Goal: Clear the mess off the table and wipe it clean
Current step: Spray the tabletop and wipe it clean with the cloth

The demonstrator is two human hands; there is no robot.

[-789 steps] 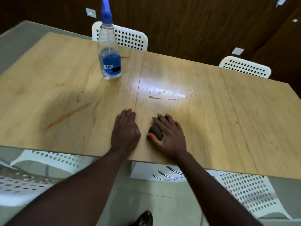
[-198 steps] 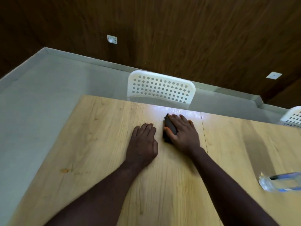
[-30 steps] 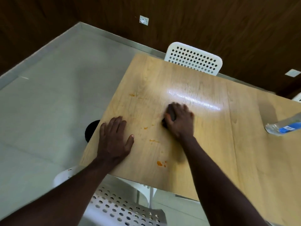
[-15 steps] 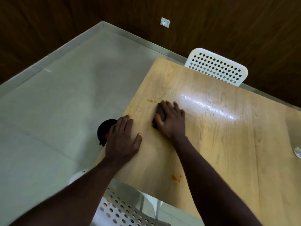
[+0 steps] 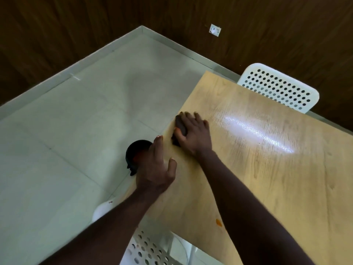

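Note:
My right hand (image 5: 193,133) presses a dark cloth (image 5: 180,126) flat on the light wooden table (image 5: 267,169), right at the table's left edge. My left hand (image 5: 155,165) lies at that same edge, fingers together and cupped along it, holding nothing. An orange smear (image 5: 218,222) sits on the table near its front edge, beside my right forearm. On the floor below the left edge stands a black bin (image 5: 136,153) with something orange inside, partly hidden by my left hand.
A white perforated chair (image 5: 280,87) stands at the table's far side. Another white perforated chair (image 5: 147,251) is tucked under the near corner. Grey tiled floor (image 5: 66,140) spreads to the left, bounded by dark wood-panelled walls.
My right hand has slid the cloth leftward to the table's left edge. My left hand has shifted to the edge above the bin. The orange crumbs near the hands are gone.

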